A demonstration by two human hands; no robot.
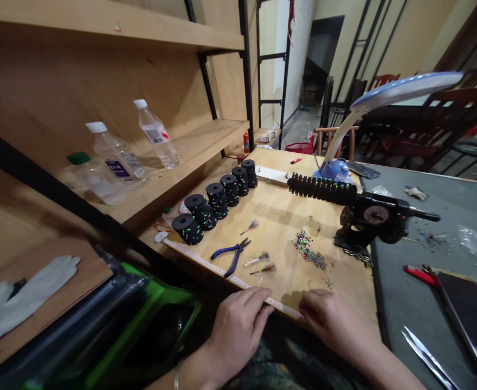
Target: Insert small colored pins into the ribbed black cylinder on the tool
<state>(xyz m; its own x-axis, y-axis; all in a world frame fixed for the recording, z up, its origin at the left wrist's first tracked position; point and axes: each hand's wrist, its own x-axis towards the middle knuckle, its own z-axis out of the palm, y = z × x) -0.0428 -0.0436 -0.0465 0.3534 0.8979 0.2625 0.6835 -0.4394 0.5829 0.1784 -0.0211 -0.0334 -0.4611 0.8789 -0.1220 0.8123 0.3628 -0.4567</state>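
My left hand (238,325) rests at the near edge of the wooden table (279,216), fingers curled down onto a long white ruler (206,264) that lies along that edge. My right hand (332,319) sits just to its right, fingers curled at the ruler's end; what they pinch, if anything, is hidden. Blue-handled pliers (231,252) lie just beyond the ruler. A few small tied tufts (258,261) and a pile of coloured beads (308,248) lie in front of my hands. A row of black spools (216,203) runs away to the left.
A black hand-crank winder (368,219) carries a stack of spools (322,188); a blue desk lamp (385,97) rises behind it. Water bottles (118,157) stand on the shelf at left. A white glove (23,298) lies lower left. Scissors (427,355) and a red tool (419,275) lie on the grey surface at right.
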